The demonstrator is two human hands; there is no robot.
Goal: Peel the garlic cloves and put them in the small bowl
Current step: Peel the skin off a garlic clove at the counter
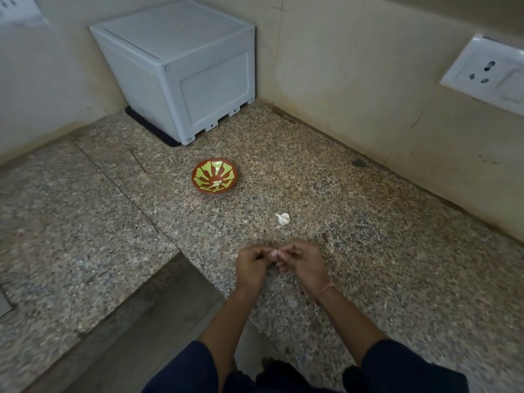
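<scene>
small bowl (214, 179): red-brown, yellow-green rays inside, upright on counter (368, 236) | garlic bulb (283, 218): white, on its side, nearer than bowl, to its right, apart | garlic clove (274, 253): pale, pinched between left hand (251, 266) and right hand (302, 262)

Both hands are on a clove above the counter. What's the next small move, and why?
Probably pull the skin off with the right hand while the left hand steadies the clove. Both hands pinch it at their fingertips, and it is too small to tell whether it is peeled. The small bowl sits farther back, beyond the garlic bulb, so dropping it in comes later.
</scene>
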